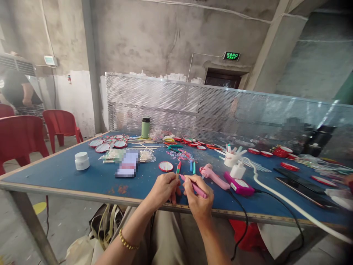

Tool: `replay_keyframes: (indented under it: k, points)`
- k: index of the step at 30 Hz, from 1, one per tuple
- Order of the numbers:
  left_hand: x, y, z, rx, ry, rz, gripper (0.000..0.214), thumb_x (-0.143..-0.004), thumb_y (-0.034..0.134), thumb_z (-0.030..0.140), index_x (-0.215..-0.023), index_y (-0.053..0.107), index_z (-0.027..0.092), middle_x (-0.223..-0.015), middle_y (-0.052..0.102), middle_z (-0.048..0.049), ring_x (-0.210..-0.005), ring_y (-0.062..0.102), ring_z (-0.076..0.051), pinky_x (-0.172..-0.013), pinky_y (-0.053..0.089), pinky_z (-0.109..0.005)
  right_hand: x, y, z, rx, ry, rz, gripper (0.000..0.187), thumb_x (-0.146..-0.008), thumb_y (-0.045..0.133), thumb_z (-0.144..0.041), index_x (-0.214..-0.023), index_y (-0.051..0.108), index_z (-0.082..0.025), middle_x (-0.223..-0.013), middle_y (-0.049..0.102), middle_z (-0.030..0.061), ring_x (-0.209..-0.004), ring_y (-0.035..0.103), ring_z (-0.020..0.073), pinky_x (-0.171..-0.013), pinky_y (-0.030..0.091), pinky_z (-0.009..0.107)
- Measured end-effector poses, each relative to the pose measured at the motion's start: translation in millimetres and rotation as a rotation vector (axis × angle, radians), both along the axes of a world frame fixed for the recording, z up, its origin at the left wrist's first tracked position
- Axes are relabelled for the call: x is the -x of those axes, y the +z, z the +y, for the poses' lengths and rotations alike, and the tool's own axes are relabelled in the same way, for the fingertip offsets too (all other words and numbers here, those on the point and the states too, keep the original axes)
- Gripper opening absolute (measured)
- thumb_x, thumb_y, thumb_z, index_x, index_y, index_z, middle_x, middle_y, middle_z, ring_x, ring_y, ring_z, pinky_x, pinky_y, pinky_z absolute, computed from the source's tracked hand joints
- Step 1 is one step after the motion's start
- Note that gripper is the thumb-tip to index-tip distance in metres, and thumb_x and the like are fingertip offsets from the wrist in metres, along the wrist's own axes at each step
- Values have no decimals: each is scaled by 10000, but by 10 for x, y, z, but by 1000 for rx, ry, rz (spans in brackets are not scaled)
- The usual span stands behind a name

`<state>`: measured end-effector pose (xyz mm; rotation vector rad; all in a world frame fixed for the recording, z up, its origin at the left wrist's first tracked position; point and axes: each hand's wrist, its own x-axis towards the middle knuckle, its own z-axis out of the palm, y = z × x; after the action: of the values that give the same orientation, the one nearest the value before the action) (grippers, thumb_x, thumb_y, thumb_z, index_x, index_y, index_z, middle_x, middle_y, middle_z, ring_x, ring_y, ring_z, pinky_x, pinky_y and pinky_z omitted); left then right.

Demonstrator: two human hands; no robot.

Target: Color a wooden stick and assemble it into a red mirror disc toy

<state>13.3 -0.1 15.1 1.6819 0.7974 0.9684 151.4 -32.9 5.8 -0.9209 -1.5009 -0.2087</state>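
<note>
My left hand (164, 188), with a gold bead bracelet at its wrist, is closed around a small stick (178, 168) coloured red and green, which points up from the fingers. My right hand (199, 195) grips a pink marker pen (198, 187) like a writing tool. The pen's tip is close to the stick; whether they touch I cannot tell. Just beyond my hands lies a round white disc with a red rim (166, 166). Blue and teal marker pens (192, 167) lie to the right of the stick.
A pink glue gun (215, 177) and a magenta box (239, 183) with cables lie to the right. A cup of markers (231, 159) stands behind them. At left are a white jar (82, 161), a phone (128, 164) and several rimmed discs (102, 147). A green bottle (145, 128) stands farther back.
</note>
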Motion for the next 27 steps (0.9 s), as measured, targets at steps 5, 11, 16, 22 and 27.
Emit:
replay_keyframes:
  k: [5,11,16,22,27]
  points:
    - [-5,-4,-4,0,5,0,337,-896,454,464,-700,512,196,-582,619,20,-376,556,-97,-390,341,-200,7,15,2,1,8,-30,193,-956,552,-225,-774,612,-202,-641,651,-10,-510,610,118,-513,493,220]
    - [-9,-34,26,-22,8,-7,303,-897,449,407,-695,526,194,-577,629,19,-372,570,-106,-380,346,-199,5,-12,1,-10,23,7,164,-957,556,-216,-815,637,-196,-663,662,-6,-513,616,119,-516,495,224]
    - [-10,-18,5,-42,25,6,333,-904,449,418,-669,525,194,-537,606,23,-361,560,-106,-378,337,-194,23,24,-12,-31,51,-24,160,-949,556,-186,-814,642,-195,-671,664,-8,-525,624,118,-532,500,223]
    - [-5,-16,-7,-60,32,4,331,-912,450,413,-665,504,198,-525,592,26,-373,577,-115,-374,338,-193,31,49,-15,-36,57,-51,155,-946,558,-172,-818,642,-197,-661,656,-14,-525,625,119,-541,505,220]
    - [-7,-7,-9,-68,31,12,336,-911,456,418,-662,504,198,-508,577,31,-368,568,-113,-378,343,-190,30,40,-10,-36,56,-58,163,-950,561,-177,-807,638,-197,-657,646,-18,-522,620,118,-553,511,219]
